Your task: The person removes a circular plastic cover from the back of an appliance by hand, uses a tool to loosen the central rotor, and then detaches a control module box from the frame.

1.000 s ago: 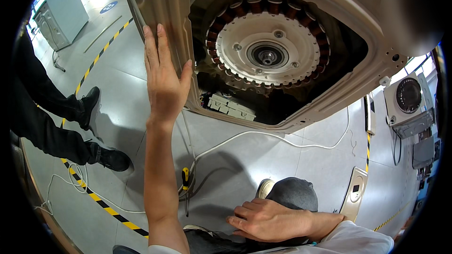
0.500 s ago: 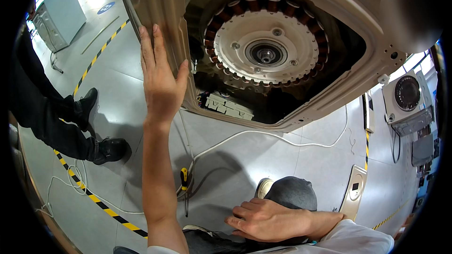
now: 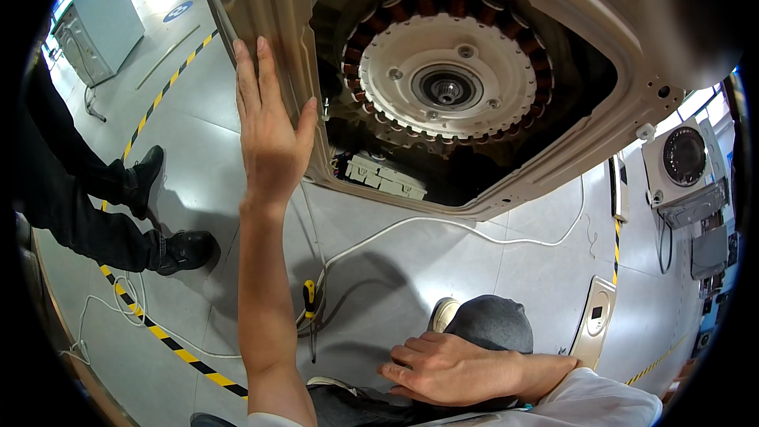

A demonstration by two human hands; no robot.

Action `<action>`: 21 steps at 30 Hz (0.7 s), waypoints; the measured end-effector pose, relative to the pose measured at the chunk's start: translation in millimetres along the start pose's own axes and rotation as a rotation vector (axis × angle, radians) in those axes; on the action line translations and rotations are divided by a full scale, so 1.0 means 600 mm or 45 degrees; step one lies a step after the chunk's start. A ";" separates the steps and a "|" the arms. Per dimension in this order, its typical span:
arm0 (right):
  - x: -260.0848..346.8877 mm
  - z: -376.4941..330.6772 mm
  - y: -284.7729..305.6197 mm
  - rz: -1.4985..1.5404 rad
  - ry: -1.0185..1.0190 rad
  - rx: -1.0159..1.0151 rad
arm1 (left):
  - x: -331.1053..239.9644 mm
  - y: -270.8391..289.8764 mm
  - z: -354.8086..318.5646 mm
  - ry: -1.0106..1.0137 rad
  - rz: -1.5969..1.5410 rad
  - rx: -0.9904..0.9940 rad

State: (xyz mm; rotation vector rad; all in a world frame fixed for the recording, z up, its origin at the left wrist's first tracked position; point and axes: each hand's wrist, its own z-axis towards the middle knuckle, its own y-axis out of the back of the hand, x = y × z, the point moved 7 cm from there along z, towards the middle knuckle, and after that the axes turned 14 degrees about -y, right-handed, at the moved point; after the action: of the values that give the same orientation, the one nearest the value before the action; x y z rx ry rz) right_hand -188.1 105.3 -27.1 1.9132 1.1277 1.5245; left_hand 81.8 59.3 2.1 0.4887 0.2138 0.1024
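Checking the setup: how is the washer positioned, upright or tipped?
Tipped: the washer shows its open underside and motor, left hand against its edge.

left hand [image 3: 271, 138] raised flat, right hand [image 3: 447, 369] resting palm-down

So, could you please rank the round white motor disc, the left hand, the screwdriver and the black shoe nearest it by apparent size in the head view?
1. round white motor disc
2. left hand, enlarged by nearness
3. screwdriver and black shoe: too alike to rank

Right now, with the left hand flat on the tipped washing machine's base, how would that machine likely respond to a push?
Probably heavy: the washing machine carries a big motor rotor. Likely rigid. Tilted, it might tip; left hand braces it.
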 end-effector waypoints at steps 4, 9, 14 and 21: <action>0.004 0.001 0.009 0.009 -0.004 -0.012 | 0.001 0.002 0.002 -0.006 0.011 -0.002; 0.002 0.002 0.007 0.024 0.002 -0.060 | 0.004 -0.001 -0.001 0.036 -0.019 0.020; 0.006 0.003 0.013 0.008 0.004 -0.026 | 0.011 0.002 0.000 0.031 0.011 0.055; 0.002 0.001 0.013 0.003 0.031 -0.079 | 0.015 0.002 -0.001 0.109 0.000 0.122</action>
State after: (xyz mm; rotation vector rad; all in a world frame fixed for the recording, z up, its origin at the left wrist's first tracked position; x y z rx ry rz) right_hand -184.6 102.0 -20.4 1.8604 1.0765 1.5698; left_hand 90.2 62.0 0.8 0.5806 0.3033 0.1131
